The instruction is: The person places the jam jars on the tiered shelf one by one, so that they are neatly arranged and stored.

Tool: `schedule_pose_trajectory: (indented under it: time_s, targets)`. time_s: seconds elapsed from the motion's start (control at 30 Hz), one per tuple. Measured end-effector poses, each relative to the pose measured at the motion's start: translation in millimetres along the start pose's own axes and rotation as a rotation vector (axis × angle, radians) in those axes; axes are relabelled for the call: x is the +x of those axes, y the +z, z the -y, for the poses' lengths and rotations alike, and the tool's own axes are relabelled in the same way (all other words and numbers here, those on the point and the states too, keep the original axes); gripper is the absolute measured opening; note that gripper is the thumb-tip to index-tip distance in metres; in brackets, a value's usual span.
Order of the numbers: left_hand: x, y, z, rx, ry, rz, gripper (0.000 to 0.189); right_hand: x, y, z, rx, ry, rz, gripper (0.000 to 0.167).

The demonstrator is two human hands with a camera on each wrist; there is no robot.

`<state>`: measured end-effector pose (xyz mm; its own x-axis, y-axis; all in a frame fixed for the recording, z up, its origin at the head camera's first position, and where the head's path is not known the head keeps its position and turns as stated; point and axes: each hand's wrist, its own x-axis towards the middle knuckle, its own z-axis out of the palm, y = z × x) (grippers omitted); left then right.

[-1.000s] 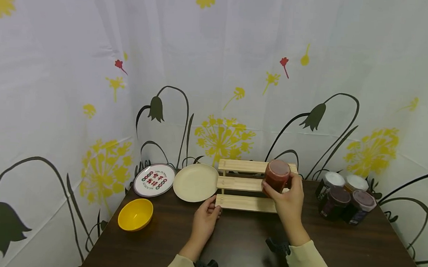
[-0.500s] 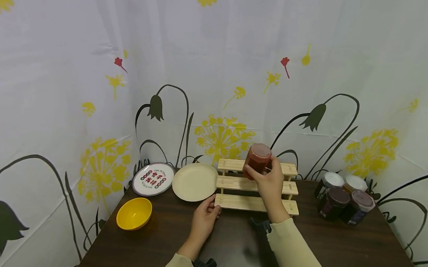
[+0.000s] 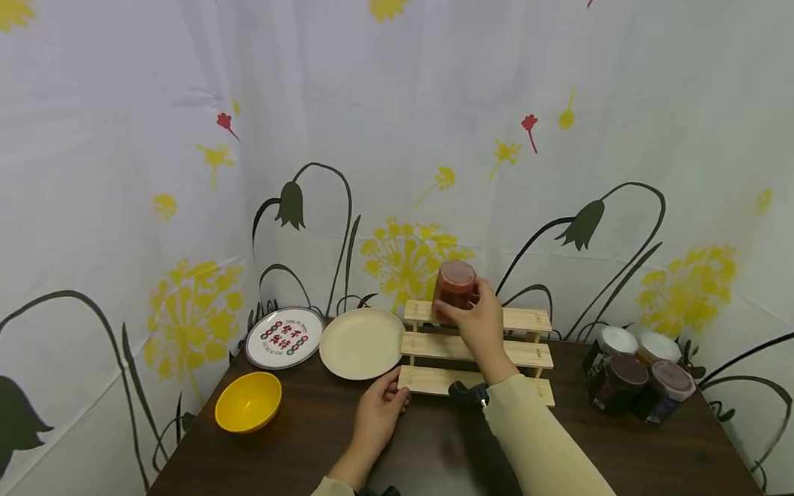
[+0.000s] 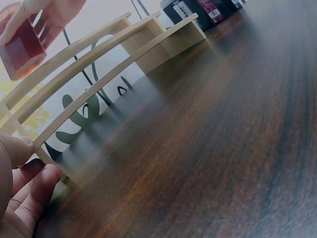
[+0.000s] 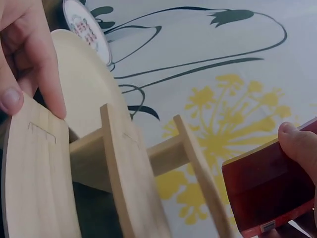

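With the right hand (image 3: 482, 321) gripping the red jar (image 3: 453, 285) near the top step (image 3: 523, 320) of the rack (image 3: 432, 345) and the left hand (image 3: 377, 418) pinching its front left corner (image 3: 411, 379), I'd worry a loosened grip could send the jar tumbling.

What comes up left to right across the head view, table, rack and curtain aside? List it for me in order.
Yellow bowl → white printed plate → cream plate → left hand → red jar → right hand → group of four jars.
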<state>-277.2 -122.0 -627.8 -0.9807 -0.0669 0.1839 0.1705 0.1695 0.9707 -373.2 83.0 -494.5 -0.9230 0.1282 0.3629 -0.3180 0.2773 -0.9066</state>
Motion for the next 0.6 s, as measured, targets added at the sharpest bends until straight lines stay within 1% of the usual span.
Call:
schedule_pose_trajectory:
  time_s: [0.1,0.13,0.27,0.33,0.47,0.6]
  targets:
    - [2.0,0.1,-0.3,0.013,-0.005,0.001,0.049,3.8,5,-5,-0.019,0.049,0.013,0.072]
    - [0.8,0.7,0.6,0.011,-0.011,0.004,0.049,2.6,6,-8,-0.034,0.059,0.017,0.073]
    - [-0.5,2.3,2.7,0.009,-0.023,0.005,0.049,-0.5,7,-17,-0.084,0.053,0.031,0.074]
    - [0.9,1.8,2.1,0.007,-0.013,0.003,0.049,-1.0,8,-20,-0.084,0.049,0.036,0.073]
    - [3.7,0.7,0.3,0.019,-0.014,-0.001,0.049,-0.6,8,-21,-0.060,0.059,0.045,0.067]
    - [3.1,2.1,0.5,0.023,-0.028,0.001,0.050,-1.4,11,-26,-0.039,0.054,0.027,0.064]
